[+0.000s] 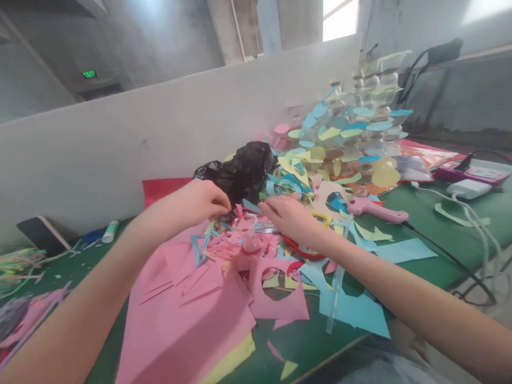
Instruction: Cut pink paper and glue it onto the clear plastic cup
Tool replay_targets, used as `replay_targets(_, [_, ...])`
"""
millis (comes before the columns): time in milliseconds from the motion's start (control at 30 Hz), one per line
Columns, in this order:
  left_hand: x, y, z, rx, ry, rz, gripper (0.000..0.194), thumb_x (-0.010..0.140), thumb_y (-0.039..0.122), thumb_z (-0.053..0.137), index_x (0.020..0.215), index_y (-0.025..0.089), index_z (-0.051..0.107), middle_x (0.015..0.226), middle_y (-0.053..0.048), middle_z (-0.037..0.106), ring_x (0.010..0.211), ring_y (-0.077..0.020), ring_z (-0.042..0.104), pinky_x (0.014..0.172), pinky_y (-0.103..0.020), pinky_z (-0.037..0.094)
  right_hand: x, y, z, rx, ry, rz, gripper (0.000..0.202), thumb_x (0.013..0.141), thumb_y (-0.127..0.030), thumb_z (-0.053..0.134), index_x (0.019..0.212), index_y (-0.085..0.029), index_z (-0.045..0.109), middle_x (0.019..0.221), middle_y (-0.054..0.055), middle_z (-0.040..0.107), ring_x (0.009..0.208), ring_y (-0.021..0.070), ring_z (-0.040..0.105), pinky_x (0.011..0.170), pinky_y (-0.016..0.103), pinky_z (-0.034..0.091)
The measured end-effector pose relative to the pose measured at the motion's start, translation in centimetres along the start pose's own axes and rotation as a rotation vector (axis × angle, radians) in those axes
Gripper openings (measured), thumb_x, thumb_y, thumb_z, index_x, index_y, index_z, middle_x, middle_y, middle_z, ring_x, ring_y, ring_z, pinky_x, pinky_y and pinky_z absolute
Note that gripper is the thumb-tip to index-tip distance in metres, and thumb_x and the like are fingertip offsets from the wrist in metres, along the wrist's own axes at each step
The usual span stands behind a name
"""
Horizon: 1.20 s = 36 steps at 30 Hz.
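Observation:
My left hand (pixel 205 199) is closed, its fingers curled down by the black plastic bag (pixel 249 165) and over the edge of a heap of paper scraps. Whatever its fingertips hold is hidden. Across from it, my right hand (pixel 290 217) reaches in with fingers bent together, a small blue paper scrap (pixel 252 206) by its fingertips; I cannot make out what it grips. Between and below the hands lie crumpled pink scraps (pixel 229 242) and a small clear pink-tinted piece (pixel 251 243). A red loop (pixel 306 252) shows under my right wrist.
Pink paper sheets (pixel 190 317) cover the table's front. To the right are a pink glue gun (pixel 380 210), blue paper (pixel 356 314) and a white charger (pixel 468 189). Stacked clear cups with paper discs (pixel 366 113) stand behind. A phone (pixel 44 235) and glue stick (pixel 110 231) are left.

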<state>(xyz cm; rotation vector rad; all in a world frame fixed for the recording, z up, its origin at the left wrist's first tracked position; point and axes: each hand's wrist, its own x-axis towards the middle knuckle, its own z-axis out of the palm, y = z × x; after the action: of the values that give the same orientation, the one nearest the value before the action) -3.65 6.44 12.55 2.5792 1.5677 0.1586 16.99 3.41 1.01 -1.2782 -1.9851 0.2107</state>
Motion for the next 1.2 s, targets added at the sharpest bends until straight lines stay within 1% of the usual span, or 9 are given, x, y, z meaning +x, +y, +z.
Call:
replay_targets(33, [0.2, 0.8, 0.7, 0.0, -0.079, 0.056, 0.018, 0.072, 0.023, 0.059, 0.075, 0.025, 0.076, 0.076, 0.001, 0.073, 0.065, -0.0169, 0.063, 0.06, -0.025, 0.046, 0.0, 0.0, 0.0, -0.001, 0.001, -0.002, 0.039, 0.101, -0.026, 0.039, 0.063, -0.022, 0.034, 0.062, -0.001, 0.049, 0.061, 0.0141, 0.043, 0.061, 0.028, 0.027])
replay_targets(100, [0.8, 1.8, 2.2, -0.004, -0.139, 0.083, 0.022, 0.074, 0.023, 0.053, 0.077, 0.023, 0.075, 0.074, 0.0, 0.071, 0.06, -0.0153, 0.061, 0.055, -0.025, 0.043, 0.1, 0.2, 0.1, 0.0, 0.008, -0.006, 0.038, 0.101, -0.025, 0.04, 0.063, -0.022, 0.035, 0.062, -0.001, 0.048, 0.061, 0.0139, 0.043, 0.061, 0.028, 0.027])
replay_targets(267, [1.8, 1.8, 4.5, -0.042, -0.193, 0.115, 0.02, 0.076, 0.022, 0.049, 0.071, 0.021, 0.068, 0.067, 0.0, 0.068, 0.054, -0.0135, 0.055, 0.049, -0.025, 0.038, 0.3, 0.5, 0.3, -0.012, 0.012, -0.018, 0.037, 0.101, -0.024, 0.04, 0.064, -0.021, 0.039, 0.063, -0.001, 0.05, 0.063, 0.0141, 0.045, 0.062, 0.027, 0.028])
replay_targets(367, [1.7, 1.7, 4.7, -0.069, -0.216, 0.123, 0.021, 0.078, 0.022, 0.045, 0.072, 0.023, 0.065, 0.07, 0.001, 0.069, 0.054, -0.0131, 0.055, 0.049, -0.025, 0.037, 0.3, 0.6, 0.3, -0.026, 0.009, -0.022, 0.038, 0.101, -0.025, 0.039, 0.064, -0.021, 0.041, 0.065, 0.0, 0.053, 0.066, 0.0146, 0.047, 0.063, 0.027, 0.029])
replay_targets(833, [1.2, 0.9, 4.9, -0.015, -0.144, 0.169, 0.021, 0.084, 0.023, 0.045, 0.077, 0.023, 0.064, 0.069, 0.001, 0.064, 0.053, -0.0133, 0.051, 0.051, -0.027, 0.036, 0.2, 0.5, 0.2, -0.012, -0.005, -0.012, 0.037, 0.101, -0.025, 0.038, 0.064, -0.021, 0.041, 0.066, 0.001, 0.054, 0.066, 0.0146, 0.047, 0.063, 0.027, 0.029])
replay_targets(933, [1.0, 0.6, 5.3, 0.038, -0.045, 0.232, 0.022, 0.087, 0.022, 0.044, 0.084, 0.023, 0.065, 0.082, -0.002, 0.067, 0.072, -0.0175, 0.058, 0.063, -0.028, 0.043, 0.2, 0.4, 0.1, -0.01, -0.003, -0.013, 0.037, 0.101, -0.024, 0.038, 0.064, -0.021, 0.039, 0.065, 0.0, 0.052, 0.065, 0.0142, 0.046, 0.062, 0.028, 0.028])
replay_targets(1067, [0.3, 0.3, 5.1, 0.073, 0.158, 0.315, 0.028, 0.087, 0.014, 0.04, 0.091, 0.023, 0.066, 0.102, -0.005, 0.065, 0.098, -0.0211, 0.057, 0.084, -0.031, 0.044, 0.1, 0.1, -0.1, -0.009, -0.006, -0.012, 0.038, 0.101, -0.024, 0.039, 0.063, -0.021, 0.037, 0.064, 0.0, 0.051, 0.063, 0.0141, 0.045, 0.061, 0.028, 0.028])
replay_targets(1133, [-0.6, 0.0, 4.6, -0.011, 0.206, 0.21, 0.022, 0.09, 0.021, 0.043, 0.094, 0.023, 0.065, 0.098, -0.003, 0.066, 0.09, -0.0188, 0.06, 0.078, -0.029, 0.046, 0.1, 0.1, -0.2, -0.008, -0.003, -0.006, 0.038, 0.101, -0.024, 0.039, 0.063, -0.022, 0.036, 0.063, 0.0, 0.05, 0.062, 0.014, 0.044, 0.06, 0.029, 0.027])
replay_targets(1200, [-1.9, -0.5, 3.9, -0.091, 0.231, 0.013, 0.02, 0.091, 0.035, 0.048, 0.096, 0.023, 0.063, 0.083, 0.0, 0.066, 0.072, -0.0167, 0.06, 0.067, -0.028, 0.045, 0.1, 0.1, -0.2, -0.008, 0.009, -0.006, 0.039, 0.101, -0.026, 0.038, 0.062, -0.022, 0.035, 0.063, 0.0, 0.05, 0.06, 0.0139, 0.043, 0.06, 0.029, 0.027])
